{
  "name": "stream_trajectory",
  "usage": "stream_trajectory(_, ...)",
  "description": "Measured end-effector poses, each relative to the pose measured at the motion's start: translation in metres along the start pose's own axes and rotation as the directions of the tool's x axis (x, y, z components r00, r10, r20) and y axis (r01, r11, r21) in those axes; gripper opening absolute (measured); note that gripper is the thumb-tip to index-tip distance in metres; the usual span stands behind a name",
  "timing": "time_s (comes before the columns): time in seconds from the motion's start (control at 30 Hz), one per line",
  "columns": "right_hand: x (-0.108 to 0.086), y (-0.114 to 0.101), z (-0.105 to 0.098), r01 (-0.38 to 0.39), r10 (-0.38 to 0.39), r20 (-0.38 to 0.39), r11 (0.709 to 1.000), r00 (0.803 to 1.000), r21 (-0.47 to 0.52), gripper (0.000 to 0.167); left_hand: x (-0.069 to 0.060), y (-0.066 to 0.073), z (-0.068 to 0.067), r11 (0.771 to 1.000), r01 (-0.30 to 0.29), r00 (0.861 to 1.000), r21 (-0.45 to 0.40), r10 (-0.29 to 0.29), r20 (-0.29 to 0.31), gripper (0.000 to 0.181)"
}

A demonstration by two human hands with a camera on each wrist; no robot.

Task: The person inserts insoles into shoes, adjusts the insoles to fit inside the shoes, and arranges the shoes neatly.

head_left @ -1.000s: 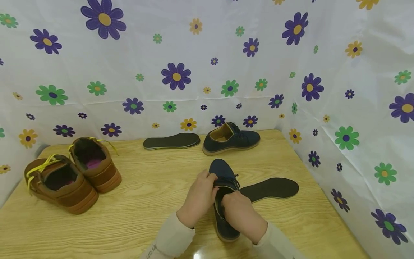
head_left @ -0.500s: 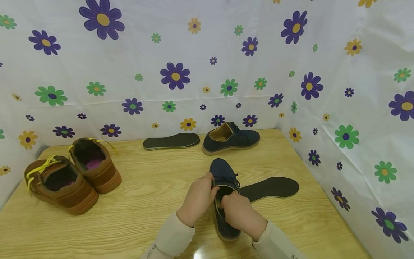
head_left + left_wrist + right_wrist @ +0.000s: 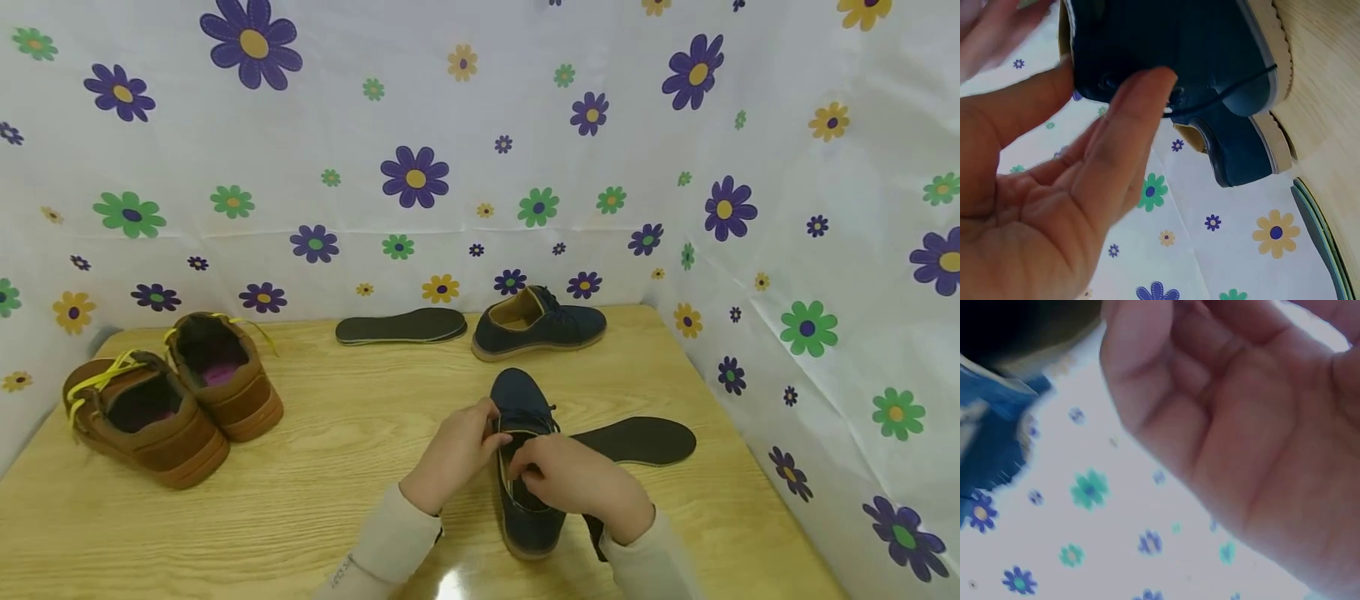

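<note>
A navy lace-up shoe (image 3: 519, 392) stands on the table in the head view, toe pointing away. My left hand (image 3: 454, 451) grips the left edge of its opening near the laces; in the left wrist view the fingers of that hand (image 3: 1054, 169) lie along the dark blue upper (image 3: 1160, 44), thumb at the collar. My right hand (image 3: 581, 477) is over the shoe's opening with its fingers curled, nothing visible in them. Beside the shoe on the right lies a black insole (image 3: 645, 440), partly behind the right hand. The right wrist view is blurred and shows the curled right hand (image 3: 1229, 419).
Behind stands the other navy shoe (image 3: 577, 327), on its left a pair of stacked dark insoles (image 3: 401, 326). Two brown shoes (image 3: 176, 450) with yellow laces are at the far left. A flowered cloth (image 3: 337, 125) hangs along the back and right of the wooden table (image 3: 337, 467).
My right hand has lifted a little out of the shoe's opening and shifted right, its wrist turned. The left hand keeps its hold on the edge. The head view has moved slightly.
</note>
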State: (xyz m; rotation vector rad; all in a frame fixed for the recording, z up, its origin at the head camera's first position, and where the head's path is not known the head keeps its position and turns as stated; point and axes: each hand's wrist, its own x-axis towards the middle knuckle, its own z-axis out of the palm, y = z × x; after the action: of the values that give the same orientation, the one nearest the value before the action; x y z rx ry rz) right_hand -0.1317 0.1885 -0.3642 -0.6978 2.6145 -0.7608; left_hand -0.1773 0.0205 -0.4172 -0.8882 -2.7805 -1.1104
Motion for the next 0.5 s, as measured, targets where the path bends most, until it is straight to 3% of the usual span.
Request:
stream_trajectory(0.07, -0.008, -0.001, -0.016, 0.044, -0.043, -0.020, 0.997, 0.999, 0.071, 0.022, 0.002, -0.003, -0.002, 1.000, -0.015, 0.999, -0.018, 0.016, 0.036, 0.021)
stream_trajectory(0.2, -0.023, -0.002, -0.035, 0.095, -0.079, -0.153, 0.990, 0.985, 0.105, 0.019, 0.005, -0.010, -0.003, 0.998, -0.063, 0.995, -0.027, 0.065, 0.078, 0.022)
stream_trajectory(0.33, -0.034, 0.001, -0.041, 0.110, -0.073, -0.263, 0.986, 0.962, 0.127, 0.019, 0.005, -0.020, -0.003, 0.993, -0.114, 0.989, -0.032, 0.116, 0.090, 0.022)
stream_trajectory(0.5, -0.043, 0.004, -0.045, 0.102, -0.049, -0.381, 0.988, 0.923, 0.119, 0.021, 0.004, -0.033, -0.007, 0.989, -0.115, 0.981, -0.093, 0.128, 0.147, 0.029)
